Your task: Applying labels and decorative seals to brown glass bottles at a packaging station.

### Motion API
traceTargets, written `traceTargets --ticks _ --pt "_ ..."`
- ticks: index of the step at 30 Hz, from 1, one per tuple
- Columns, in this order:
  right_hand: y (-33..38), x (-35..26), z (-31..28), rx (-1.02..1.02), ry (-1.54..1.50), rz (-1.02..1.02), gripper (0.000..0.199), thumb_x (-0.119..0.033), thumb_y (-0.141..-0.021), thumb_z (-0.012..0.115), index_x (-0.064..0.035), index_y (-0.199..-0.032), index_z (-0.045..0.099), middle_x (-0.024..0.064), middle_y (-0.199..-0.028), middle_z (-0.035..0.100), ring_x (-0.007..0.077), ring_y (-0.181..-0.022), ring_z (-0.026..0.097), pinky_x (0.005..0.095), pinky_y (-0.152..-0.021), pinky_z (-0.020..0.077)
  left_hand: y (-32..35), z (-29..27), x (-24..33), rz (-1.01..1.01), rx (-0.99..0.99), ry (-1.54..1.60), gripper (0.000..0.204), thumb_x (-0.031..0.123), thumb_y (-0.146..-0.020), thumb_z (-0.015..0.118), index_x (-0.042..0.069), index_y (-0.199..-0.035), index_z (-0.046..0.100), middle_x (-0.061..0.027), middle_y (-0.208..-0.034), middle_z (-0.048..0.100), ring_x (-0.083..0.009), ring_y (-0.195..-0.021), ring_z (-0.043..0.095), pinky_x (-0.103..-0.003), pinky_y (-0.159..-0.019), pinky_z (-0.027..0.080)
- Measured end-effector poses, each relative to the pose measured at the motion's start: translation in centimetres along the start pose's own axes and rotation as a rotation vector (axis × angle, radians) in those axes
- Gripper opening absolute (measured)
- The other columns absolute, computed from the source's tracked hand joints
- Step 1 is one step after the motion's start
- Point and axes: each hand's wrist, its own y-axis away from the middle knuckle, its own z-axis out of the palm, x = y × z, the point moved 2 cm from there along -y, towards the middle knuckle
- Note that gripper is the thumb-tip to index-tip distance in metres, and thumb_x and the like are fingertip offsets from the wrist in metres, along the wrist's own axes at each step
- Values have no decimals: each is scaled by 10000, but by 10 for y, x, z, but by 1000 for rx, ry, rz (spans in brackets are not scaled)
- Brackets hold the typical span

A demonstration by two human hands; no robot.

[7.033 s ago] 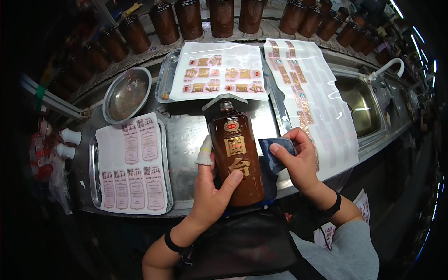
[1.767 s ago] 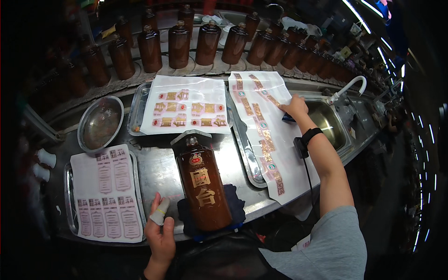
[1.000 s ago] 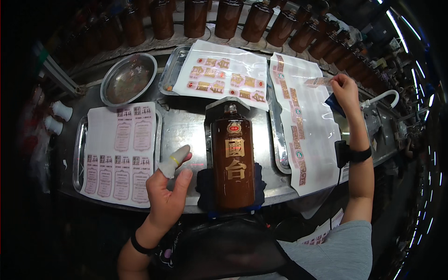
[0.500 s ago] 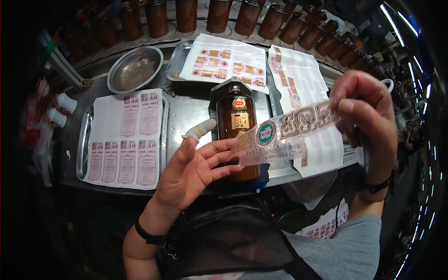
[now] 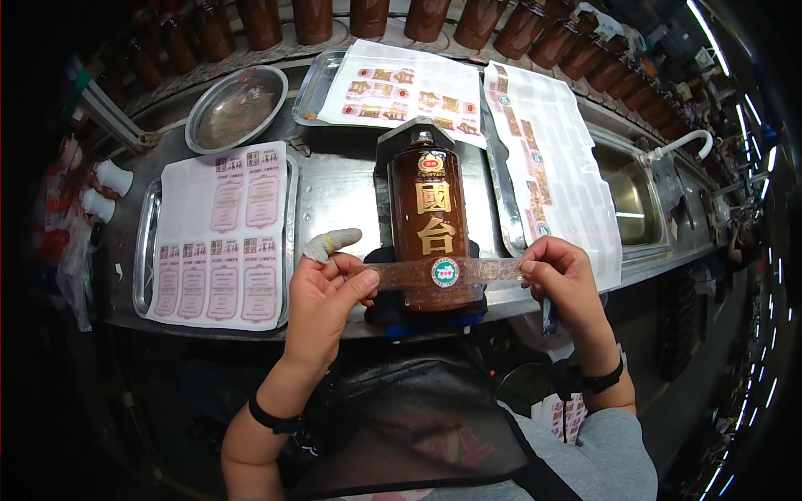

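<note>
A brown bottle [image 5: 408, 196] with raised gold characters and a red emblem lies or leans on a dark rest, its neck away from me. Across its lower part stretches a clear label strip [image 5: 446, 272] with a round green-and-white seal and brown patterning. My left hand [image 5: 316, 309] pinches the strip's left end between thumb and fingers; a pale finger cot [image 5: 328, 243] covers its index finger. At the other end, my right hand [image 5: 568, 288] pinches the strip with thumb and forefinger. A slim dark tool [image 5: 548, 317] hangs beneath the right palm, its kind unclear.
Label sheets lie on metal trays: a pink-printed sheet [image 5: 213, 242] left, a gold-printed sheet [image 5: 401, 92] behind, a long sheet [image 5: 555, 159] right. A metal bowl [image 5: 236, 108] stands far left, a sink [image 5: 631, 196] right. Brown bottles [image 5: 368, 18] line the back.
The right hand has come down and inward with the strip. The left hand has turned and closed on its left end. The strip, tilted before, is now level across the bottle.
</note>
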Motion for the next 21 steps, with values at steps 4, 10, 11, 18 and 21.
traceTargets --ticks 4,10,11,18,21 --pt "-6 7 2 -35 11 -12 62 -65 -896 626 -7 -874 631 5 -768 629 51 -686 559 204 -622 437 -3 -4 -2 -10 10 -10 519 -15 -848 714 10 -1315 488 -34 -912 581 -104 -771 605 -229 -671 507" --pt "-16 23 7 -48 38 -21 61 -51 -905 636 7 -887 631 1 -784 629 50 -715 571 205 -663 463 -6 -6 -9 19 24 -47 513 5 -858 713 21 -1321 493 -25 -929 592 -83 -794 600 -209 -668 490" --pt "-17 26 8 -52 24 -38 61 -51 -905 636 7 -887 631 1 -784 629 50 -715 571 205 -663 463 -7 -6 -10 41 31 -74 510 13 -862 712 26 -1324 494 -23 -941 599 -75 -802 599 -201 -660 480" --pt "-25 41 14 -42 125 -116 81 -73 -908 650 6 -927 646 -17 -799 626 11 -682 526 184 -604 420 -10 -1 -17 32 6 -182 446 26 -916 654 22 -1333 497 -34 -985 625 -55 -821 579 -188 -698 459" --pt "-27 44 16 23 228 -130 104 -72 -902 654 5 -972 657 -16 -824 626 11 -669 516 189 -588 410 -13 -3 -19 48 14 -182 419 40 -933 632 28 -1331 502 -36 -1022 629 -44 -815 573 -173 -693 446"
